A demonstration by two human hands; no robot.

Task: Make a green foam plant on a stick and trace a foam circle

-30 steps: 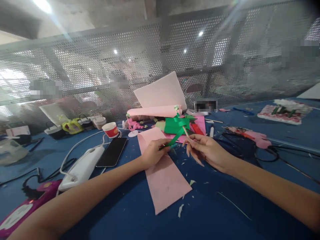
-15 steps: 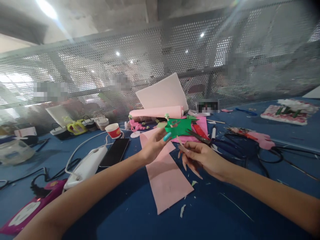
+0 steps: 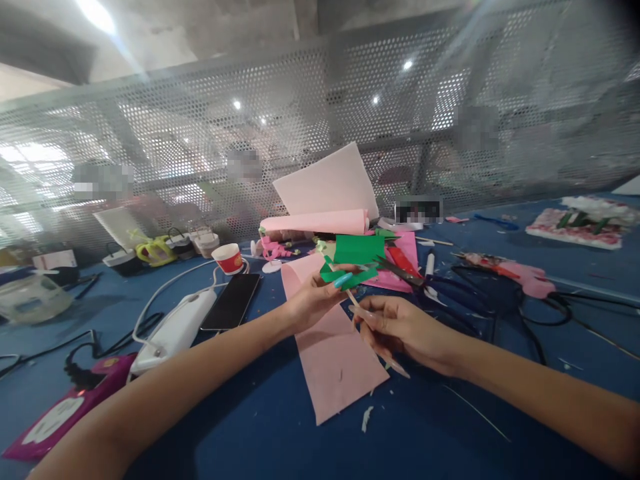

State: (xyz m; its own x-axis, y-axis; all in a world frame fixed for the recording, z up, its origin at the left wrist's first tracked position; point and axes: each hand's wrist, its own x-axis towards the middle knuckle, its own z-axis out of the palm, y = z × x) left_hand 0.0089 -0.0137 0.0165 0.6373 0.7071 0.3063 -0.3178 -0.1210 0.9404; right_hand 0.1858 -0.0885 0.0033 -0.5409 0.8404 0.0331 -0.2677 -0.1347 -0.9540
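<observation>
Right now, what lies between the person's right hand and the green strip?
In the head view, a short length of thin pale stick, pinched by the right hand.

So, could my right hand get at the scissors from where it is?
Probably yes: the scissors lie just beyond the right hand, and nothing seems to stand between them. That hand is pinching a pale stick, though, so it may have to put that down first.
</observation>
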